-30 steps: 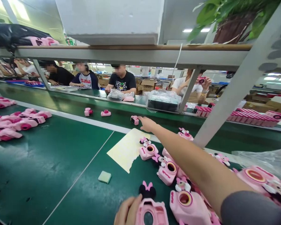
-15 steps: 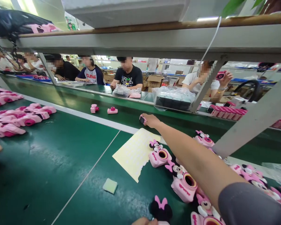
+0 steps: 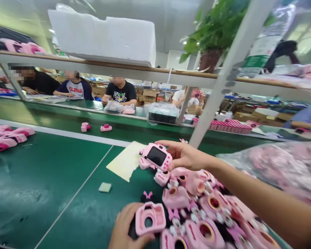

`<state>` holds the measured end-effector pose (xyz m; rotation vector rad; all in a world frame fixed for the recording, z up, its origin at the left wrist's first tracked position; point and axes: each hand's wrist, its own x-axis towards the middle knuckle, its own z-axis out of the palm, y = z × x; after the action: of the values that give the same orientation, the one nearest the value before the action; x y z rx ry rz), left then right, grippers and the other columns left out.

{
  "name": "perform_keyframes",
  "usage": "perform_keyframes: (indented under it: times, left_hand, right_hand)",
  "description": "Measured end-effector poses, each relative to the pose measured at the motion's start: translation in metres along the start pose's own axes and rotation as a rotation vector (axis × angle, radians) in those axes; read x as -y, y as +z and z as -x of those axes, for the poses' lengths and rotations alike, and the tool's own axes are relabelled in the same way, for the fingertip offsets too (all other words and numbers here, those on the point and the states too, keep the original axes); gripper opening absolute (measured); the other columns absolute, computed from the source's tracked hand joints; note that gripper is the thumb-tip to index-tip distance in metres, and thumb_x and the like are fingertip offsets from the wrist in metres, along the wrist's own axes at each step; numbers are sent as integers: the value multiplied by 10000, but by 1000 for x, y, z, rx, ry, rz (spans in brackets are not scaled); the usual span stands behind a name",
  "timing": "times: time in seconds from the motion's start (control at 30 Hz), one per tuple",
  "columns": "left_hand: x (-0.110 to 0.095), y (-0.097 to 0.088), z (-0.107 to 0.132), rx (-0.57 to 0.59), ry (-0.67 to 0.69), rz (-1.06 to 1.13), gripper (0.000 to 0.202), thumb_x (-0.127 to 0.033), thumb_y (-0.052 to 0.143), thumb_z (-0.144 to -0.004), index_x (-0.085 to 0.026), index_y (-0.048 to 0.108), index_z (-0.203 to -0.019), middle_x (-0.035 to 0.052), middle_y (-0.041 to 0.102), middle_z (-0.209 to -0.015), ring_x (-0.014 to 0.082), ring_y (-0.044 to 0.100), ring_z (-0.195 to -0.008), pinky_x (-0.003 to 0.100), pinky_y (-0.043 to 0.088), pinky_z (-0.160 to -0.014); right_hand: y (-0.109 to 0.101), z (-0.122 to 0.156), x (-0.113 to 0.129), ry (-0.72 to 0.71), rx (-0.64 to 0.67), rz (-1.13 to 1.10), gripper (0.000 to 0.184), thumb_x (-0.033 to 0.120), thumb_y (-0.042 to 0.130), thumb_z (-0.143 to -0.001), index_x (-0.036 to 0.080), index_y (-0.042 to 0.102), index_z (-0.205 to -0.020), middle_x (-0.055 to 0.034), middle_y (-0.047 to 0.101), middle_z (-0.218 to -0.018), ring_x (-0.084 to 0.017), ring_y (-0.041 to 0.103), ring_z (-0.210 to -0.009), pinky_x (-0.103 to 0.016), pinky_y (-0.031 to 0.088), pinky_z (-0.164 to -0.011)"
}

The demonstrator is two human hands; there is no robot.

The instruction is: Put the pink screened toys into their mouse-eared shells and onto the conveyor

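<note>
My right hand point(image 3: 190, 156) grips a pink toy camera point(image 3: 157, 156) by its right side, with the dark screen and pink buttons facing me. It is above the pile of pink camera cases point(image 3: 175, 197), which have round lens holes and cartoon mouse figures. Lower down, my left hand point(image 3: 123, 224) is closed around one hollow pink camera case point(image 3: 159, 218). That case's open back faces me, and a black mouse-ear head with a pink bow point(image 3: 147, 196) shows at its top. Behind the toy camera lies a pale yellow sticker sheet point(image 3: 124, 162) with a torn edge.
A small pale green sponge point(image 3: 105, 187) lies on the green table point(image 3: 67, 183). Two pink cameras point(image 3: 106, 127) stand on the far strip, with more pink cameras point(image 3: 7, 140) at left. A clear bag of pink parts point(image 3: 280, 166) is at right. Co-workers point(image 3: 120, 93) sit beyond the slanted post point(image 3: 209, 100).
My right hand has drawn back from the far strip with the toy camera, now screen toward me. My left hand has come further into view with the hollow case. The view has shifted right.
</note>
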<state>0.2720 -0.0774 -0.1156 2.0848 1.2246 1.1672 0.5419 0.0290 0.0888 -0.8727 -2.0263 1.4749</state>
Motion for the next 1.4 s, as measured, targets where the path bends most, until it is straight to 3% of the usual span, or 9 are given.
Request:
perform_keyframes:
  times: [0.1, 0.17, 0.27, 0.33, 0.57, 0.73, 0.9, 1.1, 1.4]
  left_hand:
    - [-30, -10, 0, 81, -183, 121, 535, -457, 770, -755, -277, 597, -1228, 57, 667, -1263, 248, 644, -1163, 407, 530, -1020]
    - [-41, -10, 2, 109, -224, 162, 545, -353, 734, -796, -240, 543, -1294, 87, 625, -1328, 257, 604, -1223, 457, 475, -1082]
    - [-42, -8, 6, 134, -223, 172, 607, -344, 724, -805, -225, 491, -1352, 98, 582, -1389, 252, 569, -1267, 453, 438, -1116]
    - [-39, -7, 8, 151, -210, 177, 618, -345, 738, -793, -234, 497, -1351, 87, 578, -1395, 244, 560, -1278, 438, 425, -1127]
    - [-42, -12, 8, 167, -154, 194, 602, -240, 738, -769, -211, 522, -1331, 90, 591, -1373, 231, 559, -1270, 442, 418, -1129]
    - [-46, -16, 9, 183, -130, 190, 607, -209, 738, -759, -204, 528, -1329, 97, 590, -1371, 241, 547, -1280, 461, 401, -1139]
    - [-44, -16, 8, 201, -123, 205, 574, -219, 752, -749, -217, 561, -1290, 85, 614, -1327, 252, 561, -1248, 472, 415, -1121]
    - [-36, -15, 6, 220, -119, 227, 560, -238, 752, -745, -237, 571, -1275, 83, 611, -1323, 265, 560, -1242, 480, 433, -1101]
    - [-37, -17, 6, 224, -119, 216, 575, -205, 760, -730, -241, 566, -1270, 72, 608, -1315, 260, 549, -1247, 460, 423, -1102]
  right_hand:
    - [48, 57, -12, 106, -54, -36, 902, 368, 826, -758, 295, 363, -1529, 7, 667, -877, -145, 607, -707, -246, 484, -624]
    - [78, 79, -25, 175, -57, -8, 907, 400, 822, -754, 294, 367, -1532, 24, 646, -800, -148, 588, -668, -248, 469, -597]
    - [110, 91, -38, 234, -41, 101, 850, 420, 813, -759, 273, 429, -1503, 28, 629, -760, -155, 582, -675, -253, 463, -613]
    - [118, 89, -38, 254, -22, 163, 821, 424, 803, -767, 246, 455, -1490, 7, 649, -807, -165, 600, -714, -253, 470, -628]
    - [101, 48, -12, 464, 305, 212, 624, 486, 747, -803, 205, 607, -1341, -50, 728, -884, -181, 700, -692, -267, 541, -622]
    - [98, 10, -10, 510, 387, 280, 549, 514, 806, -731, 130, 730, -1116, -56, 722, -803, -175, 697, -626, -266, 555, -613]
    - [97, 19, -22, 461, 371, 243, 540, 558, 711, -831, 200, 692, -1235, -33, 713, -903, -113, 645, -671, -227, 526, -665]
    - [104, 53, -45, 438, 152, -59, 633, 551, 682, -868, 256, 555, -1414, -40, 672, -996, -125, 619, -755, -255, 525, -698]
    - [102, 46, -47, 529, 156, -58, 604, 546, 678, -867, 226, 600, -1373, -71, 690, -1033, -157, 665, -782, -277, 554, -706]
